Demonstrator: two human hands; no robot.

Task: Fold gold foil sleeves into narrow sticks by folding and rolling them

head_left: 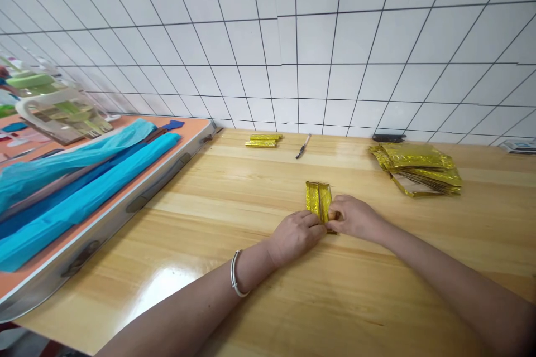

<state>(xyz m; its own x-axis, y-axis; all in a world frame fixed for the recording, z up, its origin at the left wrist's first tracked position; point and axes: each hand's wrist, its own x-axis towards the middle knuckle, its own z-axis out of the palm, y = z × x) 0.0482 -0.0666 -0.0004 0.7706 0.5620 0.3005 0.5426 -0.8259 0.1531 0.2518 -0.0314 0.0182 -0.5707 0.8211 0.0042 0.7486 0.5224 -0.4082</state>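
A sheet of gold foil paper [312,195] lies on the wooden table in front of me, its sides folded in toward a seam down the middle. My left hand [298,236] wears a silver bangle at the wrist. Its curled fingers press on the near left part of the paper. At the near right edge, my right hand [355,216] pinches the paper between thumb and bent fingers. The two hands nearly meet, and they hide the paper's near end.
A loose stack of gold foil sheets [422,170] lies at the right. Narrow folded gold strips [262,143] and a pen [303,146] are near the tiled wall [318,39]. On the left, an orange-topped table [196,127] holds blue tissue paper [121,184] and a clear container [62,114].
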